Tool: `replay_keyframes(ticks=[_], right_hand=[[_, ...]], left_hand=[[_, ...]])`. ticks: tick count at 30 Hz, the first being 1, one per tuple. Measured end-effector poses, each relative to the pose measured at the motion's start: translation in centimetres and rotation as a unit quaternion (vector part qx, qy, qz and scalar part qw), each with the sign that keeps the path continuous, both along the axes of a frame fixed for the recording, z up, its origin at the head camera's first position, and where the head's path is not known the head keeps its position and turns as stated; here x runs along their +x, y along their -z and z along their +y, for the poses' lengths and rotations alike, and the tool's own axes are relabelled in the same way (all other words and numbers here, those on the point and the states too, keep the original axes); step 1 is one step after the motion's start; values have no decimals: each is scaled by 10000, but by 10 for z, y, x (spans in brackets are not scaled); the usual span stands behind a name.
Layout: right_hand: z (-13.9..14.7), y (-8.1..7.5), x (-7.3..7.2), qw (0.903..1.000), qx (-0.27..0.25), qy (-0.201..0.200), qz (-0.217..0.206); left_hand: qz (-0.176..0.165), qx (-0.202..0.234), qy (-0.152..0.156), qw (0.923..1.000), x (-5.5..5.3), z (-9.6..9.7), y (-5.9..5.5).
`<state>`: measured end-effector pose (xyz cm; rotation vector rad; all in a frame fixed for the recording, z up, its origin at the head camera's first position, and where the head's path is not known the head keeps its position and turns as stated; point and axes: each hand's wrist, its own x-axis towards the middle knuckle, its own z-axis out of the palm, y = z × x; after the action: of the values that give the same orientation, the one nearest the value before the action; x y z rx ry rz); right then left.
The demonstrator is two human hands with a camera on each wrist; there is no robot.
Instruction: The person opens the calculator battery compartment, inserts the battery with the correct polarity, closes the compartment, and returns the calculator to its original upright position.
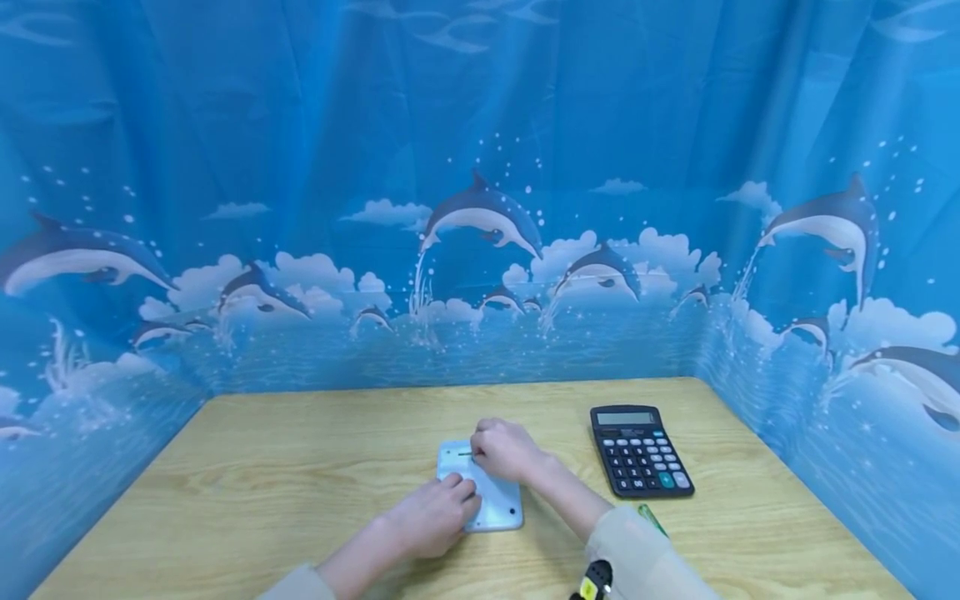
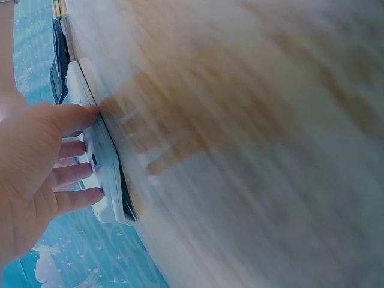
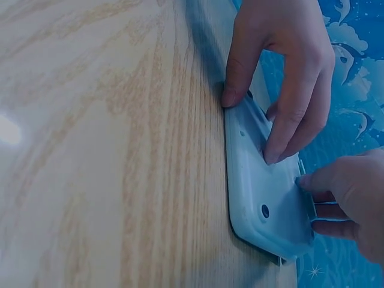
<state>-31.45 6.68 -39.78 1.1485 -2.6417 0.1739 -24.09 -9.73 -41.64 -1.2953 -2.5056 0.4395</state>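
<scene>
A pale flat plastic casing (image 1: 495, 502) with dark screw holes lies on the table in front of me. My left hand (image 1: 438, 512) holds its left side. In the right wrist view the thumb of that left hand (image 3: 294, 78) is against the near edge and its fingers rest on the upper face. At the casing's far end, beside a thin dark slot, my right hand (image 1: 506, 450) grips with curled fingers. The right wrist view shows this right hand (image 3: 351, 195) with its thumb on the casing and its fingers over the edge. What lies under them is hidden.
To the right lies a black calculator (image 1: 642, 454), keys up. A thin green object (image 1: 651, 518) is just below it, partly covered by the right sleeve (image 1: 637, 546). A blue dolphin-print curtain (image 1: 450, 333) closes off the back and sides of the wooden table (image 1: 300, 467).
</scene>
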Motion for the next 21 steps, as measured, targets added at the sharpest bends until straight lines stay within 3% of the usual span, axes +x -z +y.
replay_keyframes(ticks=[10,21], right_hand=[[1,1,-3,9998,-109,-6,-175],[2,0,-1,9997,65,-98,217]], left_hand=[[-222,-5,-117,9997,-2,1,-1],[-134,-9,20,9999,-1,0,-1]])
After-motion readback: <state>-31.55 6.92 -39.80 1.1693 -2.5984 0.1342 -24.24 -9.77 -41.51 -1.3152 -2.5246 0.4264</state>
